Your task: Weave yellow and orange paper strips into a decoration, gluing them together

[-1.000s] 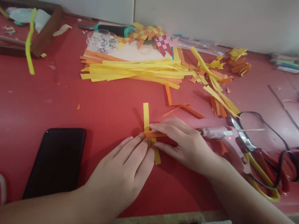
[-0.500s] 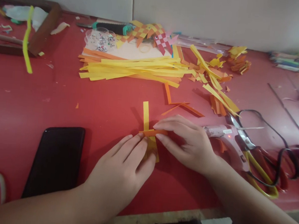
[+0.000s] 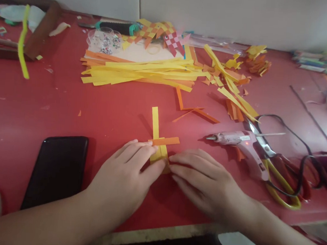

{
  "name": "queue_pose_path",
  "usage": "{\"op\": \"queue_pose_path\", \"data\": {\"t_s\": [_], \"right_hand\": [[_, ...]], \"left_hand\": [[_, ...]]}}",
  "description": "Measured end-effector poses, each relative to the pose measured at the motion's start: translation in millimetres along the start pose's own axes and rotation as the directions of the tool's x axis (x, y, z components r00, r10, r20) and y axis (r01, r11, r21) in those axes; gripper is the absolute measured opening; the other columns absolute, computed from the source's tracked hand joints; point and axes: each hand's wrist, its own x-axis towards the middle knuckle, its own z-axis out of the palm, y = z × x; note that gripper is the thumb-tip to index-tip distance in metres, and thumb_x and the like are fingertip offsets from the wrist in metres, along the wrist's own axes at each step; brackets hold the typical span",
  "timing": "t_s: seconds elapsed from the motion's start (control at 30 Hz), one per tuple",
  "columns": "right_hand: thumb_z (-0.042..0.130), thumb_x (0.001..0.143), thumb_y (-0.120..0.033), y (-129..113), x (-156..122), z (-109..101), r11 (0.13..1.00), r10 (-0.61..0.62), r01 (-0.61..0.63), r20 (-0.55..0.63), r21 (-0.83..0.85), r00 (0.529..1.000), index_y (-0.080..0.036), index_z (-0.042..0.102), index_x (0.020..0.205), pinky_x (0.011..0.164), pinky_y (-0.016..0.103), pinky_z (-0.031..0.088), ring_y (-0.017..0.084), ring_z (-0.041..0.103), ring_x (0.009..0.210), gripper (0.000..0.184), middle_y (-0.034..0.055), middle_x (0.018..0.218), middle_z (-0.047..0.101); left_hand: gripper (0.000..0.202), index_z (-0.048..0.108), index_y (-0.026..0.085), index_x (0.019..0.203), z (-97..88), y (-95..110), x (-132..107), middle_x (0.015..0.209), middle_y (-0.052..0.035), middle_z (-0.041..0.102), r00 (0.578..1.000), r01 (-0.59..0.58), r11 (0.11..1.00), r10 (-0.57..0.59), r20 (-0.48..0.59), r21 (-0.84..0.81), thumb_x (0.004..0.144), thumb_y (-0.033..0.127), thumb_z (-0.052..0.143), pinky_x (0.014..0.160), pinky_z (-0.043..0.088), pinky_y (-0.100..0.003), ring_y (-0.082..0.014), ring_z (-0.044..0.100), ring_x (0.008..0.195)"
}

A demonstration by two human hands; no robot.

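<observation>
In the head view, an orange paper strip (image 3: 169,141) lies crosswise over yellow paper strips (image 3: 155,122) on the red table. One yellow end points away from me, and the lower ends are partly covered by my fingers. My left hand (image 3: 129,172) is closed on the strips, fingertips on the orange strip's left end and thumb on the lower yellow part. At the right edge of that lower yellow part, my right hand (image 3: 204,177) has its fingertips drawn together on the paper. Folded orange strips (image 3: 194,110) lie just beyond.
A black phone (image 3: 56,173) lies left of my hands. To the right are a pink glue gun (image 3: 235,138) with a lit red light and scissors (image 3: 282,183). Farther back sit a pile of yellow strips (image 3: 139,73), woven paper fish (image 3: 173,43) and a wooden frame (image 3: 45,28).
My right hand has let go of the orange strip's right end and moved down toward me, to the lower yellow part. My left hand stays on the strips. The whole view has shifted slightly.
</observation>
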Motion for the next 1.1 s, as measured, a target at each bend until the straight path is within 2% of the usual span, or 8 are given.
{"op": "queue_pose_path", "data": {"t_s": [0.13,0.23,0.3,0.47,0.73,0.93,1.1], "right_hand": [[0.056,0.089,-0.009,1.1,-5.9,11.6,0.991,-0.057,0.05,-0.056,-0.126,0.997,-0.013,0.071,0.1,0.089,0.039,0.059,0.024,0.063,0.102,0.019,0.0117,0.107,0.071],[0.057,0.088,-0.009,0.0,-6.9,14.2,0.983,-0.059,0.046,-0.07,-0.179,0.996,-0.014,0.072,0.094,0.086,0.039,0.059,0.024,0.062,0.098,0.017,0.0119,0.106,0.07],[0.055,0.088,-0.009,-0.7,-6.6,14.5,0.984,-0.06,0.049,-0.057,-0.174,0.997,-0.015,0.072,0.094,0.085,0.038,0.059,0.023,0.062,0.097,0.019,0.0115,0.104,0.069],[0.052,0.09,-0.01,-0.1,-5.4,14.5,0.991,-0.059,0.055,-0.03,-0.124,0.998,-0.015,0.072,0.099,0.086,0.037,0.059,0.021,0.063,0.095,0.022,0.0099,0.101,0.07],[0.052,0.089,-0.01,-0.9,-5.8,15.5,0.985,-0.067,0.062,-0.028,-0.16,0.997,-0.015,0.072,0.102,0.087,0.038,0.058,0.022,0.062,0.098,0.024,0.0109,0.105,0.07],[0.053,0.088,-0.01,-1.7,-4.9,15.1,0.984,-0.06,0.053,-0.039,-0.169,0.997,-0.016,0.073,0.099,0.088,0.039,0.057,0.023,0.061,0.099,0.024,0.0107,0.103,0.071],[0.052,0.088,-0.009,-0.4,-6.7,15.3,0.988,-0.053,0.046,-0.039,-0.148,0.998,-0.017,0.073,0.101,0.088,0.039,0.057,0.024,0.059,0.1,0.026,0.0101,0.103,0.071]], "left_hand": [[0.029,0.07,0.015,0.111,-0.4,0.0,-1.5,0.105,-0.014,0.069,1.0,0.0,1.0,0.0,0.012,0.006,0.089,0.009,0.052,0.089,0.058,-0.053,-0.0302,0.066,0.098],[0.031,0.065,0.009,0.118,1.4,0.3,-2.8,0.109,-0.0154,0.069,1.0,0.008,1.0,-0.008,0.02,-0.004,0.09,0.01,0.051,0.092,0.057,-0.053,-0.0305,0.065,0.102],[0.033,0.063,0.006,0.121,2.9,0.7,-3.3,0.111,-0.0158,0.069,1.0,0.011,1.0,-0.011,0.016,-0.003,0.091,0.009,0.05,0.093,0.056,-0.052,-0.0301,0.065,0.103],[0.03,0.066,0.009,0.116,4.5,1.8,-3.0,0.108,-0.0142,0.07,1.0,0.017,1.0,-0.016,-0.017,0.017,0.09,0.01,0.052,0.092,0.057,-0.051,-0.0298,0.067,0.099],[0.029,0.068,0.008,0.112,3.0,3.2,-2.8,0.106,-0.0157,0.071,1.0,0.002,0.999,-0.001,-0.024,0.048,0.089,0.008,0.051,0.089,0.059,-0.049,-0.0302,0.068,0.097],[0.027,0.071,0.008,0.107,3.3,7.1,-0.1,0.109,-0.0181,0.071,0.996,0.025,0.994,-0.015,-0.089,0.108,0.088,0.006,0.051,0.08,0.062,-0.047,-0.0295,0.07,0.09],[0.031,0.073,0.011,0.107,2.6,7.9,1.0,0.108,-0.0152,0.073,0.995,0.029,0.994,-0.019,-0.098,0.104,0.089,0.004,0.049,0.083,0.062,-0.047,-0.0288,0.071,0.092]]}}
